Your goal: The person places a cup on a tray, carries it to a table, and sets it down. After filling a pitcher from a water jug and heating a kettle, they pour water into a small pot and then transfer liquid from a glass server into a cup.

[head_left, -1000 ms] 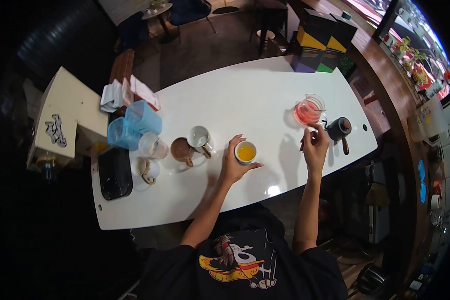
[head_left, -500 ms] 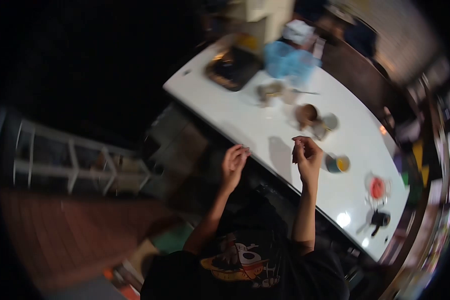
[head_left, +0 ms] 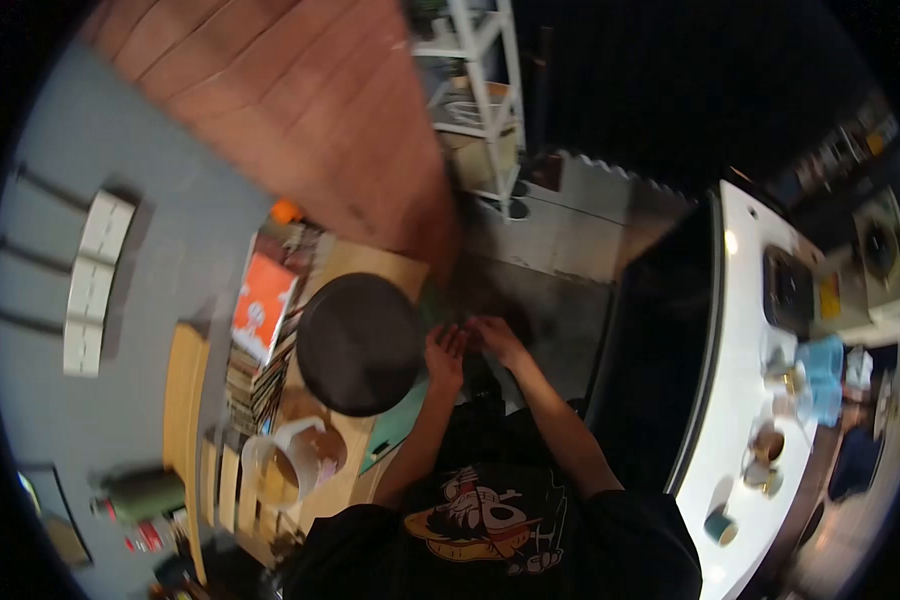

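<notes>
My left hand (head_left: 446, 352) is just right of a round dark stool top or lid (head_left: 360, 344), its fingers loosely spread and holding nothing that I can see. Close beside it, my right hand (head_left: 494, 338) reaches toward the left fingertips. The right fingers are bent and blurred, and whether they hold something is too small to tell. Below the hands lies a green mat (head_left: 398, 424) on a wooden surface. A clear plastic pitcher (head_left: 273, 472) stands at the lower left.
On the right, a white counter (head_left: 705, 440) bears several cups, blue containers (head_left: 820, 360) and a black tray (head_left: 787, 290). A white shelf rack (head_left: 485, 110) stands at the top. Magazines (head_left: 263, 305) are stacked at the left, below a brick-coloured wall (head_left: 310, 120).
The view has swung left, from the white counter to the wooden surface and round dark object. The counter now lies at the right, and my hands have come close together.
</notes>
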{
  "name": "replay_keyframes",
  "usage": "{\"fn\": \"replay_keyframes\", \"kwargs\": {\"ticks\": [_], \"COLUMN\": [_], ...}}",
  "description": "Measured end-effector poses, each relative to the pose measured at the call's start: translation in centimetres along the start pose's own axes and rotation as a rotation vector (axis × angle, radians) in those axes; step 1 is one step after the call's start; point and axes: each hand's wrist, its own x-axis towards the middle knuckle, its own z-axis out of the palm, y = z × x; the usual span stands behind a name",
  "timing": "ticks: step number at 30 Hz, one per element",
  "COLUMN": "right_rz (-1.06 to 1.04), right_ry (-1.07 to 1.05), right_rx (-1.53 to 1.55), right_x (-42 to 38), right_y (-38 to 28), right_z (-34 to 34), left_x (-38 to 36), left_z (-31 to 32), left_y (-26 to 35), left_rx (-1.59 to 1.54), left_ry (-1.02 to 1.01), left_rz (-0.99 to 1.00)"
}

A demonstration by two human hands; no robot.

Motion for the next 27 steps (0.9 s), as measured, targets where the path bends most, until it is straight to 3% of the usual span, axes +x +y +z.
{"fn": "replay_keyframes", "kwargs": {"ticks": [5, 7, 11, 12, 15, 17, 18, 21, 24, 25, 26, 27], "right_rz": [0.212, 0.327, 0.207, 0.287, 0.126, 0.002, -0.108, -0.074, -0.089, -0.113, -0.220, -0.330], "right_ry": [-0.430, -0.252, -0.082, 0.106, 0.059, 0.132, 0.190, 0.122, 0.468, 0.406, 0.415, 0.430], "right_rx": [-0.056, 0.038, 0.141, 0.097, 0.020, 0.000, -0.034, 0.045, -0.067, -0.047, 0.010, 0.061], "right_x": [3.8, 2.2, 5.0, 5.6, 2.5, 4.2, 4.5, -6.3, -12.0, -14.7, -17.7, -20.8], "right_y": [7.5, 7.2, 13.1, 13.7, 8.3, 10.0, 10.6, -2.8, -4.1, -4.6, -5.2, -5.4], "right_z": [6.6, 9.9, 9.8, 10.6, 9.5, 5.2, 2.7, 0.5, -7.0, -9.8, -10.8, -11.5], "left_x": [-2.4, -3.3, -3.5, -3.4, -2.4, -2.2, -1.8, 0.3, 1.8, 2.0, 2.5, 2.7], "left_z": [-5.3, -7.1, -11.3, -12.0, -13.6, -12.2, -11.8, -8.9, -4.6, -2.8, -1.5, 0.1], "left_y": [4.1, 5.8, 8.2, 8.7, 9.8, 10.9, 11.0, 11.0, 10.0, 9.1, 7.9, 6.5], "left_rx": [0.064, 0.133, 0.055, 0.054, 0.148, 0.194, 0.348, 0.792, 1.146, 1.222, 1.141, 1.163], "left_ry": [0.076, 0.143, 0.267, 0.262, 0.272, 0.276, 0.266, 0.214, 0.148, 0.083, -0.076, -0.169], "left_rz": [0.127, 0.194, 0.301, 0.332, 0.428, 0.409, 0.494, 0.853, 0.899, 0.925, 0.627, 0.608]}}
